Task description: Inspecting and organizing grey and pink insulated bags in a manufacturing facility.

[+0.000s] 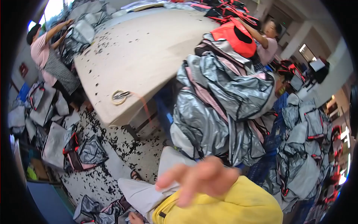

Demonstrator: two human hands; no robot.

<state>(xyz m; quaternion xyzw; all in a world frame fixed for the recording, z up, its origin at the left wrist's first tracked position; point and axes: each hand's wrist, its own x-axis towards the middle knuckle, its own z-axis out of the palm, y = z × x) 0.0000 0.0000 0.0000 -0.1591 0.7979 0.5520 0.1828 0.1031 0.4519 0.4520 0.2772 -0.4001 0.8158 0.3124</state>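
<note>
My right hand [201, 177] is raised in front of my yellow shirt, blurred, with its fingers apart and nothing visible in them. Low at the left, my left hand [136, 218] is partly cut off by the lower edge. Its fingers look curled at the edge of a crumpled silver bag [91, 211] with dark trim, though the grip shows only in part. Beyond my right hand rises a tall heap of silver insulated bag pieces [220, 108] with black edging and pink strips. A red-orange bag [235, 37] lies on top of that heap.
A large beige table [149, 48] stands ahead, bearing scissors [121, 96] with an orange cord and black scraps. More silver bags [54, 145] lie on the scrap-strewn floor at left, others [302, 156] at right beside blue crates [257, 175]. Two people work at the table's far sides.
</note>
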